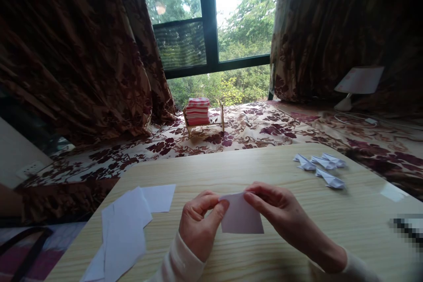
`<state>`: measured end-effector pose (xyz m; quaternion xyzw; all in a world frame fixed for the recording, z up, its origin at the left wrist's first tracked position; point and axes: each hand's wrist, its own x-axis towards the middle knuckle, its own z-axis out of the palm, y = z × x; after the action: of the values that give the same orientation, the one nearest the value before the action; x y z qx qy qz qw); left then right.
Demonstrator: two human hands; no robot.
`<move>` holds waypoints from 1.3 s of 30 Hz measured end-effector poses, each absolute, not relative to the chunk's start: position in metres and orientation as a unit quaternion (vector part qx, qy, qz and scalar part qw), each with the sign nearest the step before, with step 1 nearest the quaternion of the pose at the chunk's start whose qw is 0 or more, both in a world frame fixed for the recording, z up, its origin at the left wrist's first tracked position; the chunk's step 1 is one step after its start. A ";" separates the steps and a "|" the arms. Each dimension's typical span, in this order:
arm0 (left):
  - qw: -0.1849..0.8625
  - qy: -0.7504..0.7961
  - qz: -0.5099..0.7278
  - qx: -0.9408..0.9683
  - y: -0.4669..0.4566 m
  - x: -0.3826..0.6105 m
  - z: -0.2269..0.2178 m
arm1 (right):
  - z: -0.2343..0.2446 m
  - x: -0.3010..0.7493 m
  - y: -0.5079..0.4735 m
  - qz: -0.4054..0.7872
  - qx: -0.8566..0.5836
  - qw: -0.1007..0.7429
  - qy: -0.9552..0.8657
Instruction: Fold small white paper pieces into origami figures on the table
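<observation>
A small sheet of white paper (242, 218) is held up between my two hands over the wooden table. My left hand (202, 220) pinches its upper left corner between thumb and fingers. At the upper right corner, my right hand (276, 207) grips the sheet the same way. The paper looks flat, its lower edge hanging toward me. Left of my hands lie several overlapping loose paper sheets (124, 224). Several folded white paper pieces (330, 179) sit together at the table's far right.
The light wooden table (198, 172) stands before a ledge covered in floral cloth (264, 130). On the ledge are a small rack (206, 126) with stacked pink-striped cloths (197, 112) and a white lamp (358, 81) with a cord. A dark pixelated object (408, 229) lies at the right edge.
</observation>
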<state>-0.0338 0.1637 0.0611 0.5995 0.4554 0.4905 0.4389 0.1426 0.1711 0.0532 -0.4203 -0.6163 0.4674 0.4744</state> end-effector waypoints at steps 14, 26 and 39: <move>0.556 0.449 0.353 0.604 0.160 -0.027 0.062 | 0.060 0.144 0.168 0.424 -0.427 0.503 -0.620; 0.481 0.473 0.350 0.650 0.159 -0.031 0.058 | 0.062 0.144 0.173 0.443 -0.435 0.550 -0.559; 0.321 0.446 0.393 0.737 0.170 -0.044 0.073 | 0.064 0.141 0.168 0.431 -0.417 0.424 -0.679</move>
<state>-0.0443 0.1705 0.0735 0.7368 0.4465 0.3932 0.3211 0.1409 0.1677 0.0636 -0.4166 -0.6790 0.4307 0.4241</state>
